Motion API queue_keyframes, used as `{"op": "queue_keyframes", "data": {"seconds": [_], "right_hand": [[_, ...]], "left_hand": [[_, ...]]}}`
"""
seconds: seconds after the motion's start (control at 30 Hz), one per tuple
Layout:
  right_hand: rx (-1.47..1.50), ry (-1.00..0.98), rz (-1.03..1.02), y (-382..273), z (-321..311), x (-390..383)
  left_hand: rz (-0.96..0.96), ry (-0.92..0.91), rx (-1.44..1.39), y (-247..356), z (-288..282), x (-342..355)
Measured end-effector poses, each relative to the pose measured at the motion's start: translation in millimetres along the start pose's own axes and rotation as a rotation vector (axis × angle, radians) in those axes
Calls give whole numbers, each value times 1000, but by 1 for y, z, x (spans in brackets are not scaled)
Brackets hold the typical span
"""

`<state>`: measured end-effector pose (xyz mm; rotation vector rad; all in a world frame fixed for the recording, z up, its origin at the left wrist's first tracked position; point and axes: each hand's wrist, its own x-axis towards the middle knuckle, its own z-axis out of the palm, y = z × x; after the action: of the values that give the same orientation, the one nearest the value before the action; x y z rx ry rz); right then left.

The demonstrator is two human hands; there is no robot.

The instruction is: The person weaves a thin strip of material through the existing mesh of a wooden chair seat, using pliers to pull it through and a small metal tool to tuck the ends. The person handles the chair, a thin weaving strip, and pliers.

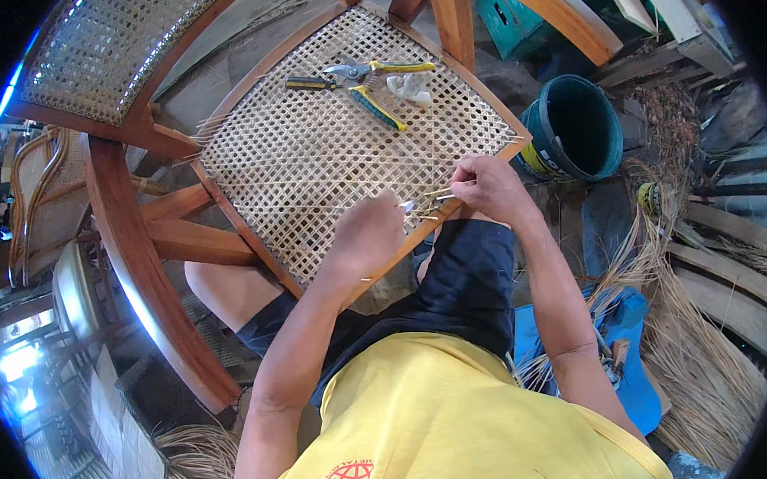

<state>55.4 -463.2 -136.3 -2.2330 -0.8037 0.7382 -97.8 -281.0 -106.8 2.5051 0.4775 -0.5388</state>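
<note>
A wooden chair seat with woven cane webbing (270, 168) lies before me, loose strand ends sticking out along its frame. My right hand (490, 189) is at the right edge of the seat, thumb and fingers pinched on a thin cane strand (436, 193). Close to it, over the near part of the webbing, my left hand (371, 234) is curled and slightly blurred. A small whitish bit (407, 206) shows at its fingertips; what it grips is not clear. On the far part of the webbing rest open pruning shears (358, 72), a dark-handled tool (312, 84) and a crumpled white lump (410, 90).
A caned backrest (120, 44) rises at the left, above a curved wooden leg (128, 226). Right of the seat stands a dark green bucket (610, 130). Long loose cane strands (689, 360) spill beside a blue plastic piece (640, 387). A green crate (507, 25) sits behind.
</note>
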Motion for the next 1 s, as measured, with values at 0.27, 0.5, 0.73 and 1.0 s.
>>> {"op": "queue_keyframes", "data": {"seconds": [0.27,0.5,0.73,1.0], "right_hand": [[40,48,-71,-10,-9,-6],[5,-2,-125,2,-5,4],[-124,-9,-201,-21,20,0],[-22,31,-121,-24,30,-8]], "left_hand": [[76,74,195,26,-11,10],[149,185,84,28,20,17],[-17,-14,-331,6,14,25],[-358,431,-44,-49,-19,-30]]}}
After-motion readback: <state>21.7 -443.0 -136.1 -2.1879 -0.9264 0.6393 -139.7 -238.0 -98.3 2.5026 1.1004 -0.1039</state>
